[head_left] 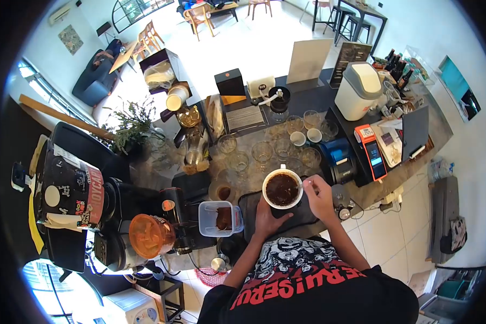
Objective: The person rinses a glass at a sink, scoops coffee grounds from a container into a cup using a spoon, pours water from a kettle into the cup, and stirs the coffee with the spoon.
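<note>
White cup [282, 207]: one, dark liquid [283, 189] inside, located over the dark mat [248, 208]. Left hand [268, 218]: curled around cup's side. Right hand [319, 198]: fingers drawn together beside rim; cannot tell whether gripping anything.

bright daylight, washed-out far floor [264, 49], bowed fisheye edges, black corners

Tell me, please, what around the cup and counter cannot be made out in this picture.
- Head view: fingertips of the left hand other than the thumb, hidden by the white cup.
- Head view: whatever the right hand may pinch, covered by its own fingers.
- Head view: wording on the orange terminal, too small.
- Head view: the rest of the black shirt, cut off by the bottom edge.
</note>
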`<state>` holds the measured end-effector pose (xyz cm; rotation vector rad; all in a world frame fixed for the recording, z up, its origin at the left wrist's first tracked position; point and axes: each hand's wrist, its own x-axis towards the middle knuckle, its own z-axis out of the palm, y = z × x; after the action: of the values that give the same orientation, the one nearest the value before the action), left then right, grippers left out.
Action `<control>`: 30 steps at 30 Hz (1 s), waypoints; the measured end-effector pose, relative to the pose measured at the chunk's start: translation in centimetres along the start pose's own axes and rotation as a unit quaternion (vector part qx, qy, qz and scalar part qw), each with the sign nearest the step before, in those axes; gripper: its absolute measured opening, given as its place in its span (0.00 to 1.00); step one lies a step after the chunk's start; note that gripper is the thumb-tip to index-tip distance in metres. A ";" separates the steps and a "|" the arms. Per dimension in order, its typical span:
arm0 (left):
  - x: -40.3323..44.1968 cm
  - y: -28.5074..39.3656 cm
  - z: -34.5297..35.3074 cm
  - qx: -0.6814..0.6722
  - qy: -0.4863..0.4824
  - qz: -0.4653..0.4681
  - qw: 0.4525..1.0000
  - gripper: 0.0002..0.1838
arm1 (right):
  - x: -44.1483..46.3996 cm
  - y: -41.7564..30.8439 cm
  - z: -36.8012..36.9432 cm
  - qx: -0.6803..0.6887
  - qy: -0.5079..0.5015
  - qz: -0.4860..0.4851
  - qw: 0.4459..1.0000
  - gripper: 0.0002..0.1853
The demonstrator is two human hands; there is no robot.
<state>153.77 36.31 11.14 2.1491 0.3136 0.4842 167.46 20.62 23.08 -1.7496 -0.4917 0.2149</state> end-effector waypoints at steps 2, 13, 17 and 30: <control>-0.2 -0.1 0.5 0.022 0.019 0.001 1.000 0.54 | 0.3 -1.0 0.3 -0.034 -0.007 -0.047 0.998 0.14; 1.2 1.7 -0.4 -0.046 0.072 -0.027 0.996 0.47 | -1.2 3.1 1.7 0.112 -0.048 -0.019 0.992 0.28; 1.9 3.4 -1.4 -0.102 0.058 -0.046 0.992 0.43 | -1.0 4.5 1.8 0.103 -0.012 -0.022 0.994 0.30; 2.8 0.3 0.8 -0.063 0.049 -0.014 0.997 0.34 | 0.2 8.7 1.9 0.109 0.014 0.086 0.990 0.15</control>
<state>156.66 36.67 11.55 1.9999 0.3582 0.5784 168.75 20.93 14.31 -1.5781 -0.2855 0.3521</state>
